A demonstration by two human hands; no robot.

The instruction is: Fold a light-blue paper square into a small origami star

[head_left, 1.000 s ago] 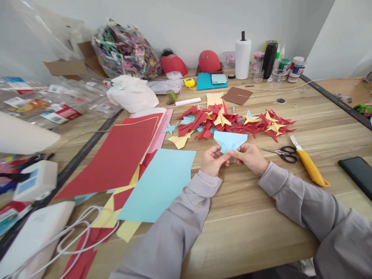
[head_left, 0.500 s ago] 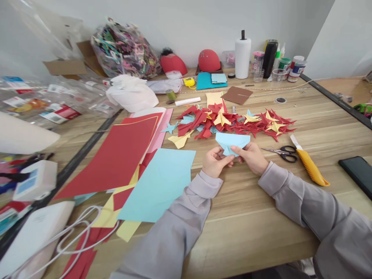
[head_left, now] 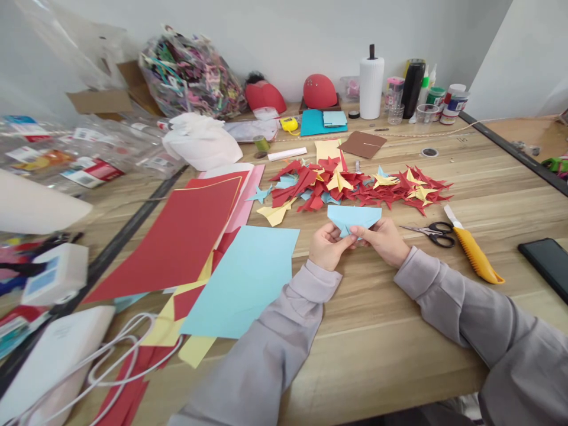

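A small folded light blue paper (head_left: 355,216) is held up just above the wooden table, its straight edge facing away from me. My left hand (head_left: 327,247) pinches its lower left part between thumb and fingers. From the other side my right hand (head_left: 385,239) grips it, the thumb lying across the lower fold. Both thumbs are close together at the bottom of the paper. Beyond the hands lies a pile of red, yellow and blue folded paper pieces (head_left: 310,184), some of them star-shaped.
Black scissors (head_left: 439,234), a yellow-handled knife (head_left: 477,257) and a dark phone (head_left: 548,266) lie to the right. Blue sheet (head_left: 242,281) and red sheet (head_left: 177,236) are at left, near white cables (head_left: 128,349). A white bottle (head_left: 371,89) stands at the back.
The thumbs have shifted slightly at the paper's lower edge, my right thumb a little to the left. The paper has tipped and moved very slightly left. Both hands still hold it.
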